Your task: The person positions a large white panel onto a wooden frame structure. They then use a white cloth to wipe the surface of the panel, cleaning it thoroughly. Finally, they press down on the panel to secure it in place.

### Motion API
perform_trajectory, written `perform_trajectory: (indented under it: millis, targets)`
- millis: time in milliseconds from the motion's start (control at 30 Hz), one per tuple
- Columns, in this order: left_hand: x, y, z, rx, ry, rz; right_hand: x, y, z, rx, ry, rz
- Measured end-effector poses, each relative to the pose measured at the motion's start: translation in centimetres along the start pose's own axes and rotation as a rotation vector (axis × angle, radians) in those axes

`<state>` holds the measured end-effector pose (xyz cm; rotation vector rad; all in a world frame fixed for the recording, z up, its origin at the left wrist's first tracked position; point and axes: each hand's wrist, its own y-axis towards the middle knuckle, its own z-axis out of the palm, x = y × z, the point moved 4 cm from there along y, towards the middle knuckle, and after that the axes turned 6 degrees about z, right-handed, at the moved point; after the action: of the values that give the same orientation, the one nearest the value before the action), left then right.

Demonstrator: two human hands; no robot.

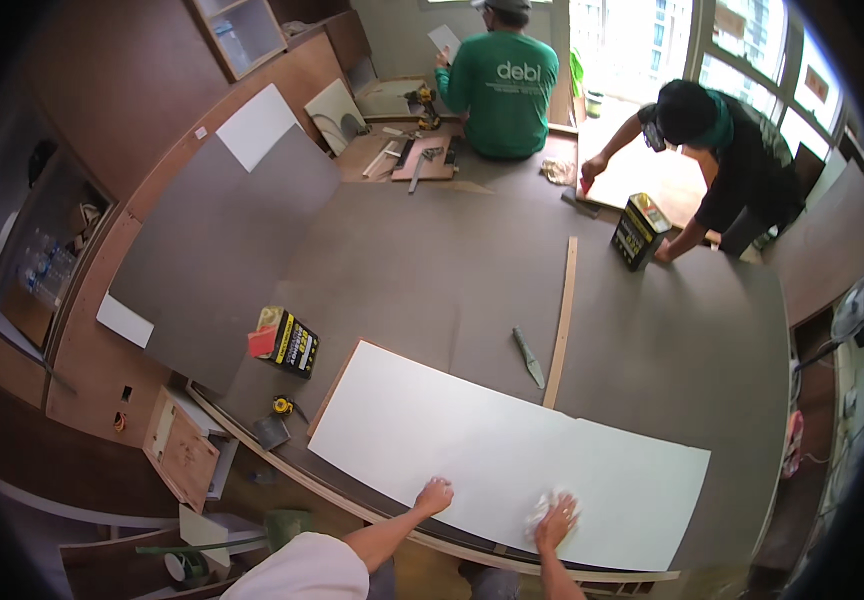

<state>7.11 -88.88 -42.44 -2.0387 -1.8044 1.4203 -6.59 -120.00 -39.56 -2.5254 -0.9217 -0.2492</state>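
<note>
A long white panel (512,440) lies across the near side of the large grey-brown work surface. My left hand (435,495) rests on the panel's near edge, fingers curled in, with nothing visible in it. Further right, my right hand (558,522) presses a crumpled white cloth (540,512) against the panel, its fingers spread over the cloth. Beyond the panel lie a green-handled, knife-like tool (528,357) and a thin wooden strip (561,322).
A black-and-yellow can (297,345) with a red scraper (263,341) and a tape measure (283,405) sit left of the panel. A co-worker in black (732,150) leans near another can (640,235). Someone in green (507,95) sits at the back near a drill (422,105).
</note>
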Motion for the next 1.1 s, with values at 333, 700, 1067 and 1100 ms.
perform_trajectory:
  millis: [333,700,1067,1100]
  targets:
    - [8.9,-16.2,-0.5,0.045,-0.246,-0.073,7.6,-16.7,3.8,0.256,0.407,-0.067]
    - [23.4,-21.8,-14.7,-0.095,-0.422,-0.066,26.9,-21.7,8.6,0.463,0.338,-0.050]
    - [37.0,-20.5,-35.6,-0.556,-0.469,-0.210,42.0,-28.8,6.0,0.490,0.449,-0.444]
    - [37.1,-20.8,-35.7,-0.522,-0.499,-0.220,41.9,-29.5,5.1,0.531,0.453,-0.390]
